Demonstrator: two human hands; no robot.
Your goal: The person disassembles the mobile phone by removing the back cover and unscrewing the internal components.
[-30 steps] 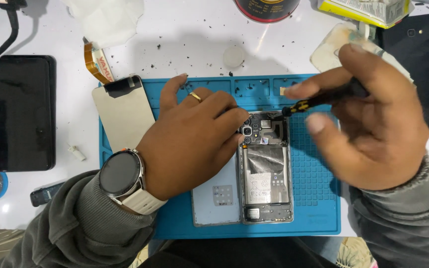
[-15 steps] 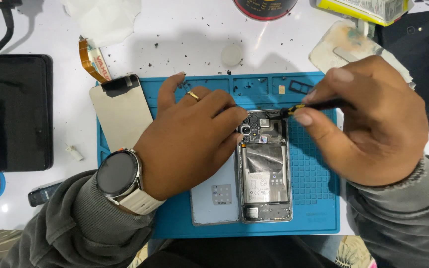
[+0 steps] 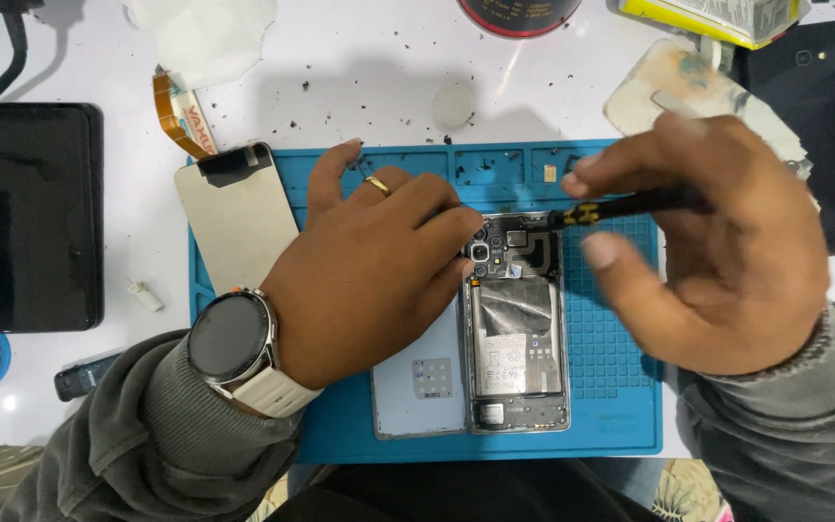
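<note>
Opened phone is steadied by left hand; right hand grips screwdriver.

The left hand rests on the opened phone, fingertips by its camera end; the right hand holds a black screwdriver to the phone's top; both lie on the blue mat on the white bench.

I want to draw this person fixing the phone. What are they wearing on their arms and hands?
Both arms have dark grey sleeves with ribbed cuffs. The left hand has a gold ring on one finger, and its wrist wears a round black-faced watch on a cream strap. The right hand wears nothing, and no watch shows on its wrist.
</note>
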